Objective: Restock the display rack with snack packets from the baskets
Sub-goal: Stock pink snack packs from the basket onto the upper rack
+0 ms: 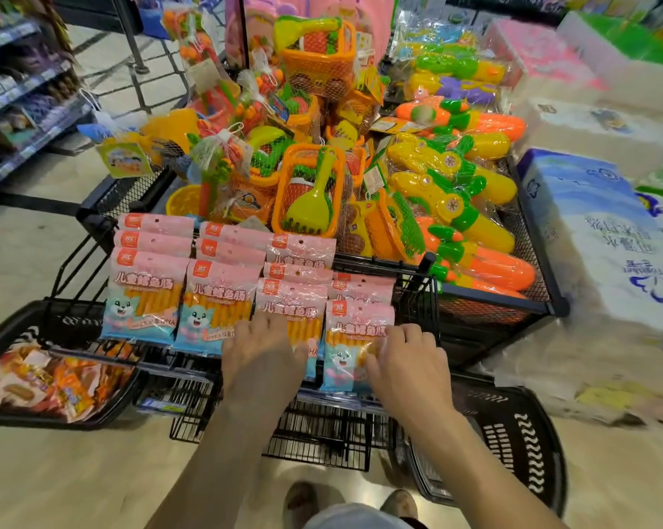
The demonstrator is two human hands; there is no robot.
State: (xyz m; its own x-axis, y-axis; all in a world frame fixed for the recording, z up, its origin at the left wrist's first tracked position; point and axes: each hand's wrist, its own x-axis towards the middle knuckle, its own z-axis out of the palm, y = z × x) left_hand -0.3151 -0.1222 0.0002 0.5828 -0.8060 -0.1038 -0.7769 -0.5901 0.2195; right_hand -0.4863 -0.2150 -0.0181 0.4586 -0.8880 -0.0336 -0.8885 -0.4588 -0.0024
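With right hand (406, 360) pinched upright pink-and-blue plastic snack packet (347, 337), dead ahead on black wire display rack (417, 295); rested left hand (263, 353) flat, released, on neighbouring packet (292, 299).

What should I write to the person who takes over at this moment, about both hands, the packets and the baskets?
Left hand: open, lying flat on the third-column packet.
Right hand: fingers bent onto the fourth-column packet; blur hides whether it pinches.
Done: four columns of pink packets hang on the display rack.
Left basket, on the floor, holds orange packets; right basket stands beside the right forearm.
Left to do: probably settle the fourth-column packet, then hang the orange packets.
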